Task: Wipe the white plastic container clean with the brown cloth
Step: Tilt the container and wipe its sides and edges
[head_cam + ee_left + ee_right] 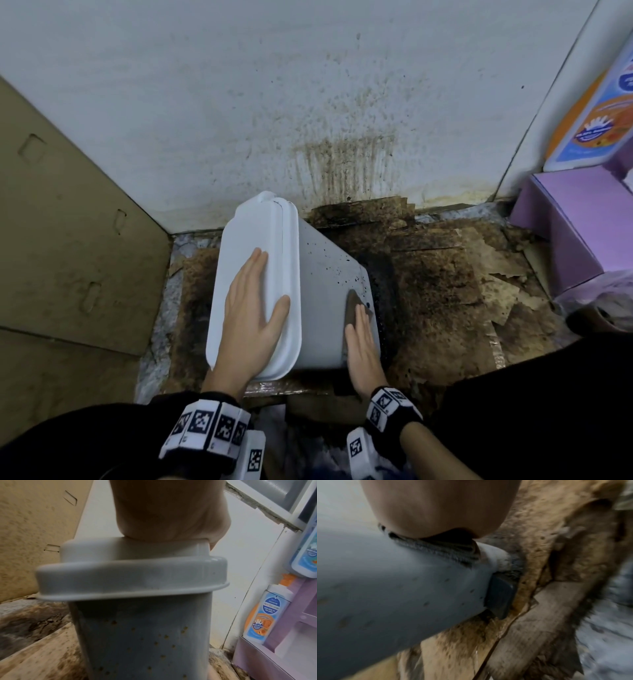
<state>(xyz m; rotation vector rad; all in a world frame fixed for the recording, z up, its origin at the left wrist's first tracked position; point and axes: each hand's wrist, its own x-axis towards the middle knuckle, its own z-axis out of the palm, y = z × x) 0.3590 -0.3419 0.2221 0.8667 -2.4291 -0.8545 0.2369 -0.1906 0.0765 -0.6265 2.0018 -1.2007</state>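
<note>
The white plastic container [325, 274] stands on stained cardboard, its lid [253, 246] facing me and its right side wall dotted with dark specks. My left hand [251, 301] lies flat on the lid with straight fingers, thumb at the lid's right rim. My right hand [361, 337] presses the brown cloth [354, 305] flat against the lower right side wall. In the left wrist view the lid [130, 574] and speckled body [142, 635] fill the frame. In the right wrist view the cloth [436, 549] is pinned under my palm against the container [385, 588].
A stained white wall [308, 102] rises right behind the container. Flat cardboard [68, 222] leans at the left. A purple box [575, 222] and a soap bottle [262, 615] stand at the right. The floor is covered by dirty, torn cardboard [445, 281].
</note>
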